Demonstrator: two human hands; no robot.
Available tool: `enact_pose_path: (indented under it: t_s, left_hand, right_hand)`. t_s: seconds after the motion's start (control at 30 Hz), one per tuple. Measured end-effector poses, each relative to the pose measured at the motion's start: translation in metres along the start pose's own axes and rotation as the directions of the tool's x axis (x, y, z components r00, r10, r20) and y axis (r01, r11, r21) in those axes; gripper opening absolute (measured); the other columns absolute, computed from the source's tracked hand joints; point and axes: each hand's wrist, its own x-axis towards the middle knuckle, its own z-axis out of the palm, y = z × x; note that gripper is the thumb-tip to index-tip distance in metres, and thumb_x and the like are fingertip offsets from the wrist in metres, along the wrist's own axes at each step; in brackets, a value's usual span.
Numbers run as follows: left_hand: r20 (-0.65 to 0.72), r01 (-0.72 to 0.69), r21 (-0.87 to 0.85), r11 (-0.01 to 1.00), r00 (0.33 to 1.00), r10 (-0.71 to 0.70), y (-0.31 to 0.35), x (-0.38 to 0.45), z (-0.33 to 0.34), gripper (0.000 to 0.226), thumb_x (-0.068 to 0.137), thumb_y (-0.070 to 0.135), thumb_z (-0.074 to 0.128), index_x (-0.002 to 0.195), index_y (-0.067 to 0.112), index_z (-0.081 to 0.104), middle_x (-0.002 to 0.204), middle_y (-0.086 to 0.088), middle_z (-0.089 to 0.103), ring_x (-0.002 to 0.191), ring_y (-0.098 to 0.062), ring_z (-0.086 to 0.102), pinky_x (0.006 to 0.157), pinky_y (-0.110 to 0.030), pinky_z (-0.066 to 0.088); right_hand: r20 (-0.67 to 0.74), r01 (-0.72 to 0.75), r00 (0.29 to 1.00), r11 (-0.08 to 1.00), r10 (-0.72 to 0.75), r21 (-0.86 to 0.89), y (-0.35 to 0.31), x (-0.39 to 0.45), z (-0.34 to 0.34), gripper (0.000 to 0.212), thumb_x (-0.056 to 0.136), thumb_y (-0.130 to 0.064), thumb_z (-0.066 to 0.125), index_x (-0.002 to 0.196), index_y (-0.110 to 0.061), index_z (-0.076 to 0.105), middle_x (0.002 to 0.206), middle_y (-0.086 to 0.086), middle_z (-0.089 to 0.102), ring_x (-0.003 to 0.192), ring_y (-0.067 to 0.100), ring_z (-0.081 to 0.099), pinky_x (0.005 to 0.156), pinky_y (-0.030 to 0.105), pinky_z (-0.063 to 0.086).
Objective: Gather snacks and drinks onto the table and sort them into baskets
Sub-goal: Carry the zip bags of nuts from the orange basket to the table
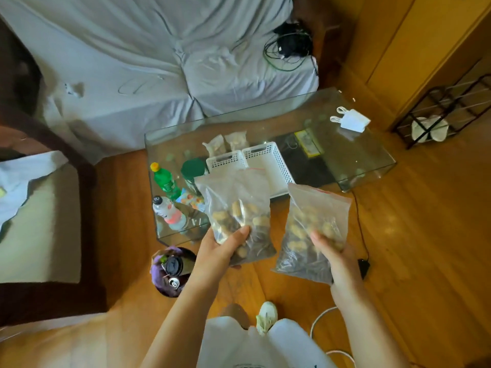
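Observation:
My left hand (221, 251) grips a clear zip bag of snacks (236, 205) by its lower end, held over the near edge of the glass table (353, 155). My right hand (336, 257) holds a second clear zip bag of snacks (310, 221) just right of it, off the table's front. Two white slotted baskets stand side by side on the table: the left basket (225, 160) partly hidden behind the left bag, the right basket (268, 163) with nothing in it. Two more snack bags (228, 143) lie behind the baskets.
A green bottle (164, 180), a clear bottle with a pink label (170, 212), a dark green-lidded jar (192, 170) and a colourful packet (192, 200) crowd the table's left end. A white charger (352, 119) lies far right. A purple bin (170, 272) stands on the floor; sofa behind.

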Motion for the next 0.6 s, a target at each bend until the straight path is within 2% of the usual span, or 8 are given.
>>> enact_pose_path:
  t_s: [0.07, 0.1, 0.17, 0.23, 0.3, 0.37, 0.47, 0.6]
  left_hand:
    - [-0.005, 0.013, -0.028, 1.0, 1.0, -0.013, 0.008, 0.018, 0.009, 0.027, 0.061, 0.048, 0.071, 0.086, 0.037, 0.068, 0.083, 0.001, 0.075, 0.072, -0.015, 0.07, 0.053, -0.026, 0.054]
    - [-0.012, 0.016, -0.04, 0.999, 1.0, -0.016, 0.011, 0.025, 0.012, 0.03, 0.059, 0.05, 0.071, 0.086, 0.036, 0.068, 0.083, 0.001, 0.075, 0.073, -0.016, 0.07, 0.054, -0.026, 0.054]
    - [-0.023, 0.022, -0.045, 0.999, 0.999, -0.023, 0.018, 0.046, 0.016, 0.036, 0.06, 0.051, 0.072, 0.09, 0.031, 0.065, 0.081, 0.003, 0.075, 0.07, -0.014, 0.07, 0.052, -0.024, 0.053]
    - [-0.021, 0.023, -0.073, 0.997, 0.999, -0.025, 0.024, 0.073, 0.019, 0.037, 0.066, 0.046, 0.077, 0.096, 0.03, 0.062, 0.084, 0.007, 0.076, 0.074, -0.011, 0.072, 0.053, -0.019, 0.053]
    - [-0.022, 0.023, -0.118, 0.993, 0.999, -0.025, 0.031, 0.102, 0.021, 0.039, 0.064, 0.046, 0.072, 0.098, 0.031, 0.061, 0.089, 0.009, 0.076, 0.08, -0.011, 0.072, 0.057, -0.015, 0.053]
    - [-0.04, 0.018, -0.149, 0.989, 0.999, -0.024, 0.04, 0.137, 0.025, 0.041, 0.061, 0.049, 0.068, 0.098, 0.032, 0.062, 0.091, 0.007, 0.076, 0.081, -0.012, 0.072, 0.056, -0.014, 0.053]
    - [-0.051, 0.024, -0.17, 0.985, 0.998, -0.033, 0.057, 0.187, 0.034, 0.048, 0.062, 0.049, 0.069, 0.105, 0.028, 0.061, 0.092, 0.005, 0.076, 0.082, -0.014, 0.073, 0.057, -0.017, 0.054]
    - [-0.055, 0.039, -0.07, 0.997, 0.998, -0.043, 0.086, 0.255, 0.045, 0.04, 0.076, 0.046, 0.065, 0.109, 0.024, 0.058, 0.096, -0.001, 0.073, 0.082, -0.016, 0.072, 0.056, -0.016, 0.051]
  right_hand:
    - [0.03, -0.032, 0.999, 0.996, 0.034, -0.083, -0.013, 0.026, -0.003, 0.096, 0.039, -0.072, 0.075, 0.12, -0.024, 0.055, 0.109, -0.01, 0.067, 0.102, 0.009, 0.062, 0.086, 0.031, 0.051]
    - [0.028, -0.035, 0.999, 0.993, 0.038, -0.115, -0.019, 0.037, -0.004, 0.101, 0.041, -0.071, 0.075, 0.123, -0.017, 0.052, 0.115, -0.001, 0.064, 0.106, 0.016, 0.062, 0.09, 0.036, 0.05]
    - [0.031, -0.012, 0.999, 0.989, 0.016, -0.148, -0.028, 0.064, -0.004, 0.089, 0.05, -0.063, 0.072, 0.122, -0.014, 0.051, 0.117, 0.005, 0.062, 0.111, 0.024, 0.059, 0.092, 0.039, 0.048]
    - [0.03, -0.016, 0.999, 0.99, 0.02, -0.137, -0.035, 0.091, 0.002, 0.079, 0.048, -0.062, 0.071, 0.113, -0.02, 0.054, 0.11, -0.003, 0.063, 0.11, 0.02, 0.06, 0.085, 0.029, 0.049]
    - [0.036, -0.047, 0.998, 0.997, 0.05, -0.064, -0.041, 0.119, 0.012, 0.07, 0.045, -0.062, 0.073, 0.103, -0.026, 0.058, 0.101, -0.015, 0.065, 0.105, 0.011, 0.061, 0.077, 0.02, 0.049]
    - [0.049, -0.064, 0.997, 0.997, 0.066, -0.048, -0.049, 0.154, 0.022, 0.053, 0.056, -0.045, 0.071, 0.106, -0.027, 0.061, 0.102, -0.01, 0.069, 0.106, 0.017, 0.062, 0.08, 0.026, 0.053]
    - [0.05, -0.071, 0.996, 0.996, 0.073, -0.052, -0.066, 0.204, 0.036, 0.058, 0.064, -0.031, 0.069, 0.12, -0.017, 0.058, 0.113, 0.006, 0.067, 0.108, 0.026, 0.062, 0.095, 0.047, 0.049]
    - [0.028, -0.082, 0.996, 0.993, 0.084, -0.081, -0.087, 0.276, 0.053, 0.051, 0.062, -0.038, 0.069, 0.11, -0.027, 0.059, 0.106, -0.004, 0.067, 0.104, 0.019, 0.061, 0.085, 0.035, 0.052]
